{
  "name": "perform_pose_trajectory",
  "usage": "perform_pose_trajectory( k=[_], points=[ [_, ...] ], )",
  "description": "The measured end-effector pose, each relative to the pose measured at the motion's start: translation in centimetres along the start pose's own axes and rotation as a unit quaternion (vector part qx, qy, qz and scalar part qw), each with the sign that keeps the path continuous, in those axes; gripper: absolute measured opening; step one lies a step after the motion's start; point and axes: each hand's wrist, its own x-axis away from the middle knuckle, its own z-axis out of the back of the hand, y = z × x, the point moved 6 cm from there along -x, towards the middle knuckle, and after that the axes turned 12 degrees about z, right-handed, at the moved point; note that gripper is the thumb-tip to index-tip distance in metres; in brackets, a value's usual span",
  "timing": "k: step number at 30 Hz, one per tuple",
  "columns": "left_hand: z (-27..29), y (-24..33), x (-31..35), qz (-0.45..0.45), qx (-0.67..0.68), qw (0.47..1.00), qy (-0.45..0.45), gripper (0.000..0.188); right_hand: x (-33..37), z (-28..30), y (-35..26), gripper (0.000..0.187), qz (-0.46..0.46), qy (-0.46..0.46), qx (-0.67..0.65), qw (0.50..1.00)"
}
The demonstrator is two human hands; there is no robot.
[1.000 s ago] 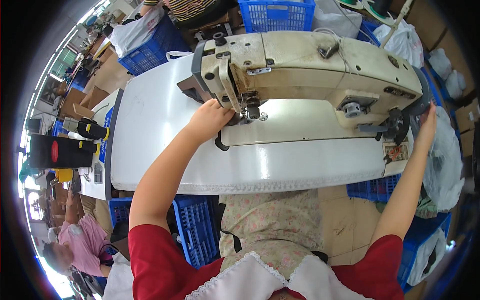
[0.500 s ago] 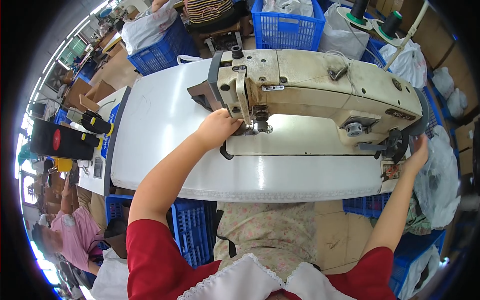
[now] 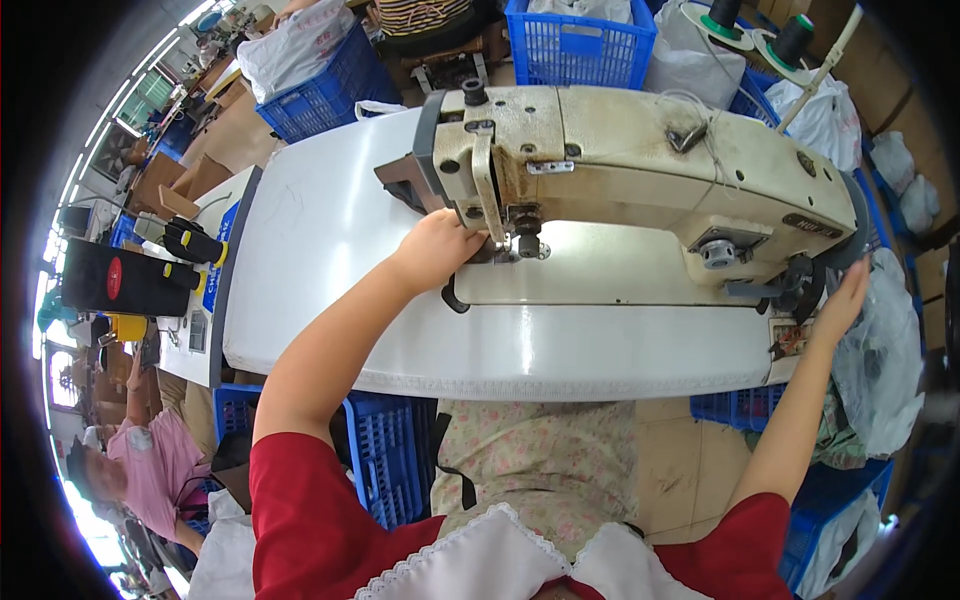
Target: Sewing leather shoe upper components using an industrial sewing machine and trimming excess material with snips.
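A cream sewing machine (image 3: 640, 135) stands on a white table (image 3: 310, 250). My left hand (image 3: 436, 250) is at its needle end, just left of the needle bar (image 3: 527, 238). Its fingers are closed and bent in by the presser foot; the tips are hidden, so what they pinch cannot be made out. Beside that hand, behind it, a dark grey-brown flat piece (image 3: 405, 180) sticks out from the machine head. My right hand (image 3: 845, 298) is at the far right end, fingers stretched out flat against the grey handwheel (image 3: 857, 215).
Blue crates (image 3: 580, 50) with white bags stand behind the table, and another crate (image 3: 390, 460) is under it. Thread cones (image 3: 792, 40) stand at the back right. A plastic bag (image 3: 885, 350) hangs by my right arm. Another person (image 3: 155, 460) sits at the left.
My right hand has slid slightly up along the handwheel, its fingers straighter. My left hand stays by the needle. The view has shifted a little.
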Motion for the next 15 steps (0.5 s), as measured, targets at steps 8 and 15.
perform_pose_trajectory(
  k=[8,15],
  points=[
    [0.4,0.1,0.5,-0.051,-0.005,0.997,0.066,0.035,1.5,-1.0,-1.3,0.05,0.02,0.006,0.103,0.994],
    [-0.4,0.5,-0.6,-0.068,-0.019,0.997,0.003,0.035,-3.3,1.6,-2.4,0.048,0.04,-0.026,0.119,0.992]
  ],
)
